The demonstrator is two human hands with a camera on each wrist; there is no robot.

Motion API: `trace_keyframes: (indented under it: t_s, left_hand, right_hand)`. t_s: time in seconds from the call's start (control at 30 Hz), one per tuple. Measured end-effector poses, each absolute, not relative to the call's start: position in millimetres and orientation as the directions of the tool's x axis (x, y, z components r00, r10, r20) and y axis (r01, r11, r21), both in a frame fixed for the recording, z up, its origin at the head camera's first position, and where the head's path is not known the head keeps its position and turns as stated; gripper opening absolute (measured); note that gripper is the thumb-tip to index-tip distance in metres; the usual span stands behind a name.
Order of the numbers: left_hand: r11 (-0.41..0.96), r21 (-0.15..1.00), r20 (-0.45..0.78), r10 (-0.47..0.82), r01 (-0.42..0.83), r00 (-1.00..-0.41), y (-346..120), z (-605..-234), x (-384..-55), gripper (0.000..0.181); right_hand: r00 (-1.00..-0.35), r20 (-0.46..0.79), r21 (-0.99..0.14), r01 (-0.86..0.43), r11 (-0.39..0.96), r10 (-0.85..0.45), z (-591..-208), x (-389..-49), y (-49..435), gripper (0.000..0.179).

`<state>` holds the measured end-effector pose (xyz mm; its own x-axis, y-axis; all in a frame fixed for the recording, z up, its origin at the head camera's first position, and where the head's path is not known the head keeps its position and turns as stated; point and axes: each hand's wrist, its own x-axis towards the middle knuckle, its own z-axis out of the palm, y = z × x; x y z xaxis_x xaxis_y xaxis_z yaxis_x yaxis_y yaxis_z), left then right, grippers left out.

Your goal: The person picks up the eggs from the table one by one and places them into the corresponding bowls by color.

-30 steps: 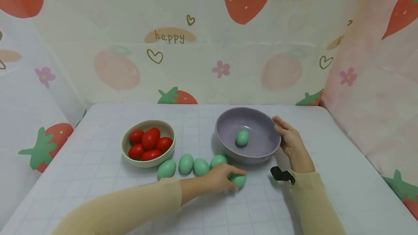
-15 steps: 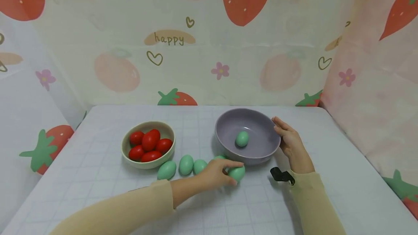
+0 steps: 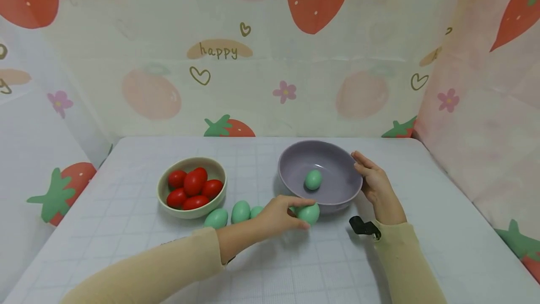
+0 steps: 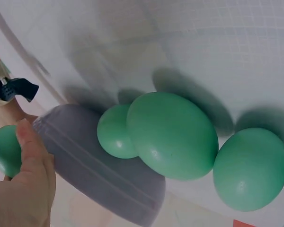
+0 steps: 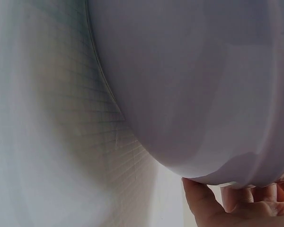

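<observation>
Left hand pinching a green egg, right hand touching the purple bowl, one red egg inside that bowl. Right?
No: the head view shows the egg inside the purple bowl is green, not red. The rest holds: left hand pinching a green egg, right hand touching the bowl.

The left hand (image 3: 276, 217) is just short of the near rim of the purple bowl (image 3: 339, 177), its thumb and index finger pinching an egg (image 3: 309, 214): the index finger (image 3: 299, 201) lies on the side toward the bowl, the thumb (image 3: 298, 224) on the side away from it. The left forearm (image 3: 156, 269), sleeved in beige, slants in from the bowl's near left. The right hand (image 3: 377, 183) rests its fingers against the bowl's right outer wall, near the rim. The right forearm (image 3: 407, 264), likewise sleeved, lies to the bowl's near right.
</observation>
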<state>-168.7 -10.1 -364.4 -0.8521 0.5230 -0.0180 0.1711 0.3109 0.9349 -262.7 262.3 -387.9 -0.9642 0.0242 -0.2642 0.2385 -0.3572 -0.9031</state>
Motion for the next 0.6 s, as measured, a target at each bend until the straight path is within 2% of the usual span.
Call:
trace_keyframes:
  t_s: [0.6]
  left_hand:
    - [0.309,0.946,-0.057,0.44,0.092,-0.896,-11.7,-331.8,-194.3,0.054]
  right_hand:
    - [-0.963,-0.268,-0.89,0.243,-0.386,0.013,-390.2,-263.7,265.3,0.049]
